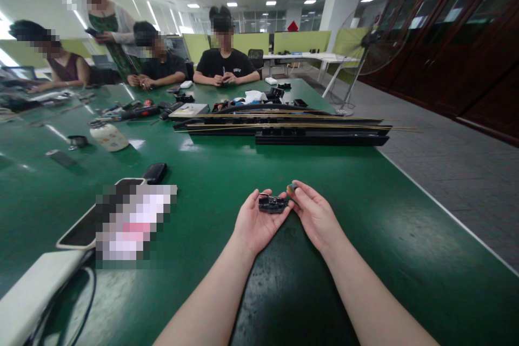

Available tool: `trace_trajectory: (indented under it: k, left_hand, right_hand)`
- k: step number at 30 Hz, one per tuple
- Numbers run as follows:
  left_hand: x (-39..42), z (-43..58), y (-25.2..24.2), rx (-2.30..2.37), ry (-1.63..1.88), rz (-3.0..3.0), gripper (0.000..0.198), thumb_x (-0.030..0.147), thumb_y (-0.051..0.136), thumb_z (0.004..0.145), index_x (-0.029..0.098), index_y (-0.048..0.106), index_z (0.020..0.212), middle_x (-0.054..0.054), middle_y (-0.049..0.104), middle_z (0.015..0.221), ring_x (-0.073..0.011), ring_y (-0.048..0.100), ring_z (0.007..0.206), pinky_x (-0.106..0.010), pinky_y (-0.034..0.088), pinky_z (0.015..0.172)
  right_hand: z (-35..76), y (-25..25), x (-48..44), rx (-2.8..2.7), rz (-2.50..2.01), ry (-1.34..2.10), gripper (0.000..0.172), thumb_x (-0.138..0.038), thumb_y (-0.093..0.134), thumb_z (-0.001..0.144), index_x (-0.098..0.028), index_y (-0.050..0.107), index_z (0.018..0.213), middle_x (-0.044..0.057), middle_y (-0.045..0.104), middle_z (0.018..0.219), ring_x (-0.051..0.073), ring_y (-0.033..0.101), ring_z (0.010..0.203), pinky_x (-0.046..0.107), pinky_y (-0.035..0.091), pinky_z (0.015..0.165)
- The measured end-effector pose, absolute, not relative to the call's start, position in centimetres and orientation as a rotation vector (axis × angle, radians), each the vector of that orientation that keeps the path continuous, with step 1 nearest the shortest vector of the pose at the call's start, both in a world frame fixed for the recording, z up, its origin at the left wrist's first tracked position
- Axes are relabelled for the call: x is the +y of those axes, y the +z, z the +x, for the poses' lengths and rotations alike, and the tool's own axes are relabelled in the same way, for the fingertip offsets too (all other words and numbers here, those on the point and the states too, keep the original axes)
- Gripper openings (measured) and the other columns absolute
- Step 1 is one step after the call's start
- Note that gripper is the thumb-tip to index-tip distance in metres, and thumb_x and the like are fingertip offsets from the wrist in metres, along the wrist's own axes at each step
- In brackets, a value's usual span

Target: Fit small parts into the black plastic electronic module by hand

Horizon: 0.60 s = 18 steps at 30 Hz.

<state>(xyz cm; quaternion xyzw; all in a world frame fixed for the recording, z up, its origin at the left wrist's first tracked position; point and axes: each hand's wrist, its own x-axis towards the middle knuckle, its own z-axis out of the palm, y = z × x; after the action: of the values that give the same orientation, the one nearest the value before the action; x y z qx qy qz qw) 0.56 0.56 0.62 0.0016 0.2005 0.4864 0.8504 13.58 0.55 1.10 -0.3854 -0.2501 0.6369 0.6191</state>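
Observation:
My left hand (259, 224) is palm up over the green table, its fingers curled around a small black plastic part (272, 204) with shiny metal pieces along its top. Close beside it, my right hand (314, 213) pinches a tiny bluish-green piece (292, 187) between thumb and fingertips. What kind of piece it is cannot be made out at this size. The fingertips of both hands nearly meet at the right end of the black part.
Long black rails (322, 139) with thin brass-coloured rods lie across the table (211, 167). Leftward are a phone (99, 211), a black mouse-like object (155, 173), a white jar (108, 136) and a cabled white device (40, 286). Several people are around the far side. A fan (367, 38) stands right.

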Motion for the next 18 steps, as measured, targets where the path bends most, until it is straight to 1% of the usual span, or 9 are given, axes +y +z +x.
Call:
trace_trajectory:
  k: [9,18]
  left_hand:
    - [0.60,0.56,0.56,0.410,1.025,0.004,0.024,0.031,0.044,0.080,0.012,0.058,0.076,-0.015,0.061,0.093,-0.0280,0.056,0.101,-0.039,0.048,0.079]
    - [0.55,0.54,0.55,0.411,1.025,0.006,0.024,0.031,0.044,0.080,0.012,0.058,0.077,-0.015,0.061,0.094,-0.0296,0.054,0.103,-0.040,0.048,0.079]
  right_hand:
    - [13.72,1.09,0.56,-0.540,-0.869,1.492,0.022,-0.026,0.073,0.060,-0.023,0.066,0.081,-0.002,0.068,0.081,0.012,0.061,0.081,0.024,0.045,0.073]
    - [13.71,1.32,0.53,-0.513,-0.867,1.494,0.022,-0.026,0.074,0.058,-0.023,0.067,0.078,-0.003,0.068,0.079,0.012,0.061,0.079,0.024,0.046,0.072]
